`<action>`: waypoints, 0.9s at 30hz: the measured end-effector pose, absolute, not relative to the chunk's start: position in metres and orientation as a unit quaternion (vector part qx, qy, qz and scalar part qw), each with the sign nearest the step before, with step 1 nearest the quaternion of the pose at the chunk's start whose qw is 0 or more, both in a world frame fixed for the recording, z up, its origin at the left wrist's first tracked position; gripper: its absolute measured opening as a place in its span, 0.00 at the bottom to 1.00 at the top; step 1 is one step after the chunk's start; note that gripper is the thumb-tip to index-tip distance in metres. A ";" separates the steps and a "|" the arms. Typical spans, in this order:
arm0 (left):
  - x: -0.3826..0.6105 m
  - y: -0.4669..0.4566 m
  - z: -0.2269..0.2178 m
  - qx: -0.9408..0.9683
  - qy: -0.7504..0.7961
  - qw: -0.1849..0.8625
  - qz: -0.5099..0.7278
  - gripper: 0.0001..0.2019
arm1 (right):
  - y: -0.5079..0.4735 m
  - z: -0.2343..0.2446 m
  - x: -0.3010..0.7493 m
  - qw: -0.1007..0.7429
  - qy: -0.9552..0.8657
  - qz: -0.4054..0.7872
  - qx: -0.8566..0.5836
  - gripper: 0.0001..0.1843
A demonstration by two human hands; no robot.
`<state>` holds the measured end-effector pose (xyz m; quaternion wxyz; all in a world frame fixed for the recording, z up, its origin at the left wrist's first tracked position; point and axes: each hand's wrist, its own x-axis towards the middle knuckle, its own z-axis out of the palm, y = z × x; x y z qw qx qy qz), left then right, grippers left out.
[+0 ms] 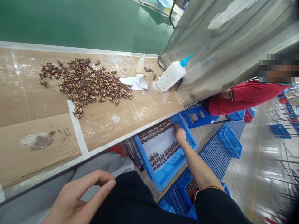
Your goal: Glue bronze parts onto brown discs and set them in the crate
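Left hand [84,194] sits closest to the camera, thumb and forefinger curled into a ring with the tips meeting from this angle, and I can't see anything pinched there. Right hand [180,133] is off at 2 o'clock from it, down inside a blue bin [169,172], fingers right by the 2 o'clock end of the upper rows of little brown figures [156,131]. Honestly can't tell how far those fingers are spread or whether they've got hold of one, the tips are too hidden.

Key geometry imo: the rows' long axis runs 2 to 8, so from the right hand they stretch away toward 8. Second band lies around 7, white sheet [161,139] showing between. Right hand is way nearer; the left is well apart.

Further out, going from the right hand: big white bottle [171,76] near 12 on the cardboard-topped bench [102,133], loose heap of similar pieces [93,84] at 10, someone in a red shirt [247,98] at 2.
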<state>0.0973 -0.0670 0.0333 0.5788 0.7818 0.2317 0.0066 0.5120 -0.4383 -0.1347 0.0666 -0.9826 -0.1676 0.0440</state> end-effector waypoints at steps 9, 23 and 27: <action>0.105 -0.064 0.051 0.743 0.268 0.609 -0.071 0.19 | -0.313 -0.016 0.436 0.369 -0.241 -0.146 -0.886 0.20; 0.015 -0.038 0.034 0.714 0.357 0.601 0.033 0.19 | -0.077 0.053 0.402 0.212 -0.442 0.091 -0.867 0.03; -0.043 -0.024 0.061 0.685 0.429 0.571 0.145 0.15 | -0.087 0.060 0.395 0.221 -0.420 0.095 -0.875 0.07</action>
